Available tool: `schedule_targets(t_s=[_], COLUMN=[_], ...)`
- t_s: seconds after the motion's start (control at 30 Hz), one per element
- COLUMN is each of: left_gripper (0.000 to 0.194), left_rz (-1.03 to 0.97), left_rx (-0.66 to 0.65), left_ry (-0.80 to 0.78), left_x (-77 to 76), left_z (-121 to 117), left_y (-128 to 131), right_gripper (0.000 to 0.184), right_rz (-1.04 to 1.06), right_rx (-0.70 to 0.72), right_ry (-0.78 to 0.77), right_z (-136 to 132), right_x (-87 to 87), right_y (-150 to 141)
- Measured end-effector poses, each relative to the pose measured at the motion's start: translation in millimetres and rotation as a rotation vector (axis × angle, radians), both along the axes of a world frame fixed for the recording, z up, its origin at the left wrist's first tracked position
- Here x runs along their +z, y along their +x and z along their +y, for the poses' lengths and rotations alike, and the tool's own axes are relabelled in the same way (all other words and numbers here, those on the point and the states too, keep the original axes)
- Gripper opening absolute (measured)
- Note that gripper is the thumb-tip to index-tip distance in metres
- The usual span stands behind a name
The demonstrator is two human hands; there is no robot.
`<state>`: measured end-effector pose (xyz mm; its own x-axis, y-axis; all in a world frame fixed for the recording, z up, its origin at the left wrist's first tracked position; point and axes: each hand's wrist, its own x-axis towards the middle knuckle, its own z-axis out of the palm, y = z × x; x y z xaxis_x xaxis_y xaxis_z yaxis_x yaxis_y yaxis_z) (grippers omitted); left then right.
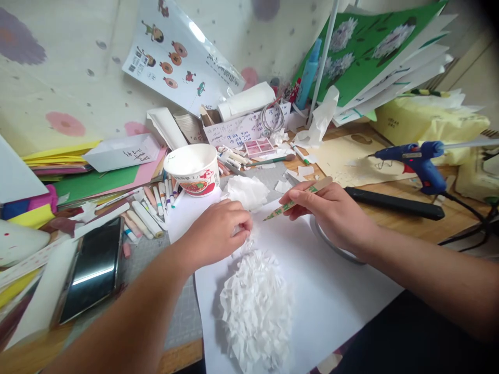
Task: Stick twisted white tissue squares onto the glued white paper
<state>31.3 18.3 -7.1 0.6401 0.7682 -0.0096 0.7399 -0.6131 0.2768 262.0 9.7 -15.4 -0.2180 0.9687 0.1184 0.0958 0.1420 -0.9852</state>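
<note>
My left hand [224, 228] is closed, its thumb and fingertips pinched on a small piece of white paper [249, 243] that they mostly cover. Just below it on a white sheet [331, 306] lies a fluffy mass of ruffled white paper pieces [257, 311]. My right hand [323, 202] grips a pair of tweezers [298, 199] with a green and gold pattern, the points directed left toward my left hand. A grey curved band [339, 246] shows partly beneath my right wrist. Crumpled white tissue [247, 191] sits beyond my left hand.
A paper bowl [193, 169] stands behind my left hand, with markers [148, 218] beside it. A phone [93, 270] lies at left. To the right are a black flat bar [393, 202] and a blue glue gun [417, 161] with a cord. Green flower artwork [366, 47] leans behind.
</note>
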Motion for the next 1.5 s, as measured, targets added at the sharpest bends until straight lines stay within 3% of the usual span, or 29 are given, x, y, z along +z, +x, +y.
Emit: schedule_targets(t_s=[0.1, 0.23, 0.33, 0.43, 0.6, 0.7, 0.77, 0.83, 0.9, 0.97, 1.1, 1.2, 1.33, 1.5], left_gripper=[0.009, 0.009, 0.009, 0.011, 0.01, 0.044, 0.06, 0.05, 0.023, 0.011, 0.012, 0.014, 0.014, 0.011], left_rz=[-0.056, -0.1, -0.126, -0.173, -0.301, -0.454, -0.556, -0.623, -0.653, -0.648, -0.56, -0.451, -0.258, -0.105], left_rx=[0.047, 0.081, 0.106, 0.16, 0.269, 0.281, 0.257, 0.237, 0.232, 0.244, 0.285, 0.327, 0.353, 0.34], left_ry=[-0.041, -0.049, -0.036, -0.02, 0.068, 0.13, 0.076, -0.036, -0.134, -0.208, -0.389, -0.438, -0.318, -0.223], left_x=[-1.3, 0.2, 3.3, 5.7, 7.0, 8.6, 10.4, 12.8, 16.0, 19.5, 23.2, 20.4, 14.1, 11.8], left_z=[1.6, 2.6, 1.5, 1.2, 0.8, -3.4, -7.5, -11.7, -15.4, -18.3, -22.6, -24.4, -24.8, -23.6], left_y=[-1.3, -1.3, -4.9, -11.6, -16.2, -12.3, -8.3, -4.2, -0.6, 2.2, 5.0, 6.1, 9.6, 14.2], right_gripper=[0.033, 0.03, 0.026, 0.038, 0.016, 0.013, 0.017, 0.016, 0.014, 0.013, 0.024, 0.039, 0.043, 0.03], right_rz=[-0.084, -0.493, -0.878, -0.998, -0.922, -0.83, -0.733, -0.549, -0.36, -0.266, -0.1, -0.071, -0.308, -0.346], right_rx=[-0.096, 0.128, 0.198, 0.149, 0.033, 0.01, 0.06, 0.113, 0.132, 0.153, 0.182, 0.108, 0.039, 0.155], right_ry=[0.228, 0.519, 0.572, 0.561, 0.482, 0.358, 0.224, 0.032, -0.143, -0.21, -0.161, 0.018, 0.214, 0.37], right_z=[8.7, 29.2, 45.3, 58.7, 64.7, 50.6, 35.3, 19.5, 6.6, -2.1, -10.8, -16.4, -28.5, -40.3], right_x=[7.0, 10.2, 2.8, -5.4, 6.1, 23.1, 31.4, 35.5, 36.8, 36.7, 35.8, 36.2, 37.8, 31.0], right_y=[11.0, 10.9, -3.4, -18.4, -28.1, -29.0, -30.7, -33.6, -36.1, -35.2, -17.2, 1.9, 9.7, -2.4])
